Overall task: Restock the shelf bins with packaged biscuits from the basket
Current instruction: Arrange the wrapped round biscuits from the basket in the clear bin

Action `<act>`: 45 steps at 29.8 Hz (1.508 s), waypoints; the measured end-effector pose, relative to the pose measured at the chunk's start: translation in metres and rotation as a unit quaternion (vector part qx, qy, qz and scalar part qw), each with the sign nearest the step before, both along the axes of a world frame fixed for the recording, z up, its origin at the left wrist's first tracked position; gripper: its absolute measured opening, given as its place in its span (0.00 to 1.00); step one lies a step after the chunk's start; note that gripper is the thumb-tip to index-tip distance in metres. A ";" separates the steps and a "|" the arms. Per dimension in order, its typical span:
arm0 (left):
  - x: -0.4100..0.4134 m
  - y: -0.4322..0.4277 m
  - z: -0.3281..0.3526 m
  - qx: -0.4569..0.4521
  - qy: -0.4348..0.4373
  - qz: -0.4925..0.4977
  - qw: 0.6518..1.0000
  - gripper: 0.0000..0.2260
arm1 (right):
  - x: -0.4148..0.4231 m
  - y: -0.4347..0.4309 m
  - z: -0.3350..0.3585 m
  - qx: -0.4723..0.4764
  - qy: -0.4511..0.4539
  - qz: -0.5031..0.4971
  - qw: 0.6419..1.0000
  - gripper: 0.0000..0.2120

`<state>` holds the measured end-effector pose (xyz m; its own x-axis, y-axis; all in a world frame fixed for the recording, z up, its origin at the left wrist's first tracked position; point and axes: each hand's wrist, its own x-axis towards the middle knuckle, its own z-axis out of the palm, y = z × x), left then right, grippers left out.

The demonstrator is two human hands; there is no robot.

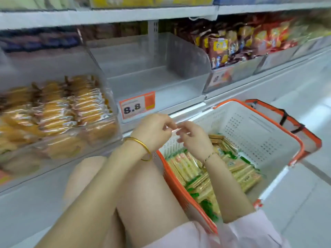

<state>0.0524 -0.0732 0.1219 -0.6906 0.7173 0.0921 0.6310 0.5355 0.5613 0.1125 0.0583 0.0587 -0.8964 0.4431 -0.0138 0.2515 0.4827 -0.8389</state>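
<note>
Over the basket (250, 133), left hand (154, 129), right hand (194, 140), blurred, perhaps empty.

The basket (250, 133) is white with an orange rim and grids of small dark holes. Its biscuit packs (186, 167) are pale yellow with green ends. The middle bin (188, 59) is translucent grey, and its price label (137, 106) is orange with black digits on white. The left wrapped cakes (57, 111) are golden-orange. The far-right packets (218, 49) are brown and red.
</note>
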 end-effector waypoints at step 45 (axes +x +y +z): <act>-0.006 0.051 -0.059 0.279 -0.566 0.141 0.762 0.14 | 0.026 0.042 -0.015 -0.252 0.132 -0.016 0.958 0.26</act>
